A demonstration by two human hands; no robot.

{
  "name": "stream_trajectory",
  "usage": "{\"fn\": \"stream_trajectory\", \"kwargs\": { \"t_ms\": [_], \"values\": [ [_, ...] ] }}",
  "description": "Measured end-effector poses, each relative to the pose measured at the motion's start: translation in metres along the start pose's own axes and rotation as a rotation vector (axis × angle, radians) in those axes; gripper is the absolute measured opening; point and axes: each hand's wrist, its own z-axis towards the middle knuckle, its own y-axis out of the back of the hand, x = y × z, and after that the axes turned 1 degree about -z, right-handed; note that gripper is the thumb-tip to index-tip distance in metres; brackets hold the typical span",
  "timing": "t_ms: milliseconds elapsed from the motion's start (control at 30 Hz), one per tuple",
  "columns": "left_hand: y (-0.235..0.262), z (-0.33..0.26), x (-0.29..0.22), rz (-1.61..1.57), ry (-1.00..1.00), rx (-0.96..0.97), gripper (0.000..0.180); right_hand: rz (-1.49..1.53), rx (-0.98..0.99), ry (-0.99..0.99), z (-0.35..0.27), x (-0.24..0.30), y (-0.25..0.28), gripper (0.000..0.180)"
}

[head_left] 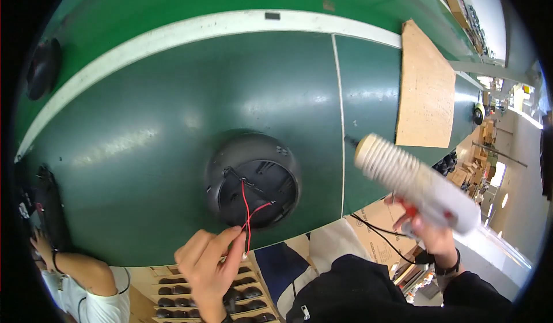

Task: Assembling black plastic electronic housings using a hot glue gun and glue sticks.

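— Wires first: the person's left hand (210, 265) pinches a pair of thin wires (249, 219), one red and one black, between thumb and fingertips, right at the near edge of the green table (144, 150).

— Where do they lead?

— Up into a dark round housing (252, 179), open on its near side, sitting on the table just above that hand. The wires run taut from inside it to the fingers.

— And the other hand?

— The right hand (429, 225) is closed around the grip of a white ribbed tool (415, 182), a soldering iron by its look, with its dark tip pointing left toward the housing but well short of it. A black cord (383, 236) trails from the tool down past the table edge.

— Anything in the way?

— Between tip and housing only bare table and a pale seam line (341, 121). A sheet of brown board (426, 89) lies on the far right of the table. Below the edge, trays of dark rounded parts (242, 300) sit under the left hand.

— Anyone else about?

— Another person's arm (80, 265) shows at the lower left, reaching toward a black object (49, 208) at the table's left rim. Another dark round piece (43, 69) lies farther up on that side.
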Motion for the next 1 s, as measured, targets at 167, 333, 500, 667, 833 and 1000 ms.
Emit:
{"fn": "stream_trajectory", "kwargs": {
  "t_ms": [167, 333, 500, 667, 833, 1000],
  "values": [
    [-0.034, -0.029, -0.024, -0.627, 0.524, -0.206, 0.007, 0.058, -0.389, 0.115, 0.012, -0.051, 0.065, 0.034],
    [-0.058, -0.053, -0.048, -0.821, 0.731, -0.193, 0.010, -0.101, -0.777, 0.056, 0.046, -0.127, 0.135, 0.023],
    [-0.082, -0.066, -0.041, -0.750, 0.640, -0.150, 0.012, -0.342, -1.047, 0.077, 0.093, -0.195, 0.178, 0.045],
    [-0.074, -0.067, -0.010, -0.730, 0.662, -0.096, 0.011, -0.473, -1.078, 0.009, 0.128, -0.226, 0.189, 0.056],
    [-0.030, -0.056, -0.012, -0.504, 0.625, 0.045, 0.032, -0.427, -0.959, -0.091, 0.138, -0.244, 0.180, 0.066],
    [0.049, -0.044, -0.052, 0.266, 0.576, 0.256, 0.052, -0.439, -0.915, -0.121, 0.137, -0.243, 0.178, 0.071]
  ]
}}
